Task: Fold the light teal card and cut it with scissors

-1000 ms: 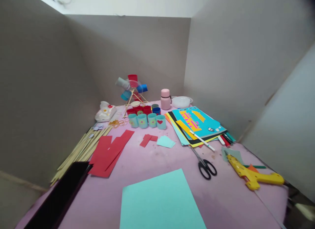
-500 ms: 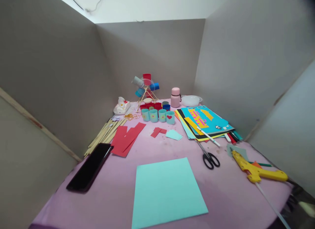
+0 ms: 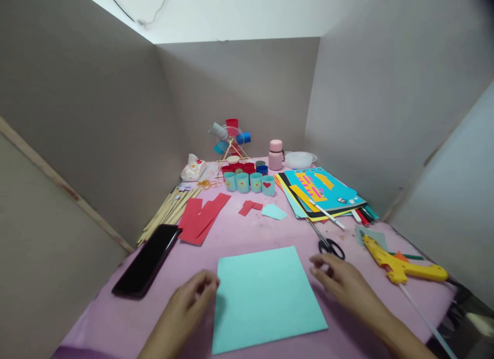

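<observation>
A square turquoise paper sheet (image 3: 268,300) lies flat on the table close to me. By its left edge is my left hand (image 3: 193,297), fingers loosely curved and a gap showing between them and the thumb; nothing is visibly held. My right hand (image 3: 341,279) hovers just off the sheet's right edge, fingers and thumb slightly apart, with nothing in it. Its fingers partly overlap the black handles of the scissors (image 3: 332,245) behind. Whether the left fingertips touch the paper edge I cannot tell.
A phone (image 3: 148,261) and red paper strips (image 3: 198,222) lie on the left beside wooden sticks (image 3: 170,212). A yellow glue gun (image 3: 397,261) is at right. Coloured sheets (image 3: 328,186), turquoise paper cups (image 3: 242,183), a pink bottle (image 3: 275,155) and a wheel model (image 3: 231,137) stand farther back.
Both hands have come into view from below, one on each side of the turquoise sheet. The view has shifted slightly; the objects on the table look unmoved.
</observation>
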Demonstrator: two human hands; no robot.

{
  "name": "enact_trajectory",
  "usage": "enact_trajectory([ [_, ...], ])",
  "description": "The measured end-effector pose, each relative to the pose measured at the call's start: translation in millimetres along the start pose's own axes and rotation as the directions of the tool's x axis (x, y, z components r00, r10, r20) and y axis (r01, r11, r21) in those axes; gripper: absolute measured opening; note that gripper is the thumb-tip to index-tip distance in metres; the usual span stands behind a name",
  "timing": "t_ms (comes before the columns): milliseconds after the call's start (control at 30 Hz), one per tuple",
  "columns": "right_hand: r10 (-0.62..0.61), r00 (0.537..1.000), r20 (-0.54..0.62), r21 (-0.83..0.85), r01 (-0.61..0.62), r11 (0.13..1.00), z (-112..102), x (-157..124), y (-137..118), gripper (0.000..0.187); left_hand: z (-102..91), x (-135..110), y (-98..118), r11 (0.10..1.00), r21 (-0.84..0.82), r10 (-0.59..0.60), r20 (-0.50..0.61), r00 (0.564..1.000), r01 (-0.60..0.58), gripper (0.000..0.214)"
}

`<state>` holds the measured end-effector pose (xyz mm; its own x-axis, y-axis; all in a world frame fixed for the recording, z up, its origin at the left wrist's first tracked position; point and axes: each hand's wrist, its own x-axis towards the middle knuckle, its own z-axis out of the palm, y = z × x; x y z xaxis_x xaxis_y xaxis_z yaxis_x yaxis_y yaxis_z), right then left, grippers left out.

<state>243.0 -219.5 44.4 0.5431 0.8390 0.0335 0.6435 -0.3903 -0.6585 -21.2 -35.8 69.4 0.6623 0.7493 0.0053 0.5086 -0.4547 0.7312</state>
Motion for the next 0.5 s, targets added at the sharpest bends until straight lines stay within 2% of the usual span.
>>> enact_trajectory([
  [67, -0.015, 0.999, -0.042, -0.042, 0.014, 0.999, 16.2, 26.7, -6.2, 0.027, 7.2, 24.9, -1.9, 0.998, 0.062, -0.016, -0.130, 0.991, 0.025, 0.023],
  [133, -0.033, 0.998, -0.048, -0.073, 0.030, 0.997, 30.9, 39.6, -11.2, 0.024, 15.9, 42.2, -7.4, 0.993, 0.111, -0.021, -0.207, 0.978, 0.045, 0.021],
  [300, -0.033, 0.996, -0.084, -0.076, 0.027, 0.997, 49.1, 38.4, -13.9, 0.012, 27.5, 49.5, -20.2, 0.992, 0.114, -0.038, -0.200, 0.979, 0.062, 0.018],
  [500, -0.006, 0.993, -0.119, 0.036, 0.010, 0.999, 49.8, 42.6, -8.2, 0.026, 24.4, 49.3, -22.5, 0.998, 0.019, -0.051, -0.208, 0.977, 0.057, 0.023],
])
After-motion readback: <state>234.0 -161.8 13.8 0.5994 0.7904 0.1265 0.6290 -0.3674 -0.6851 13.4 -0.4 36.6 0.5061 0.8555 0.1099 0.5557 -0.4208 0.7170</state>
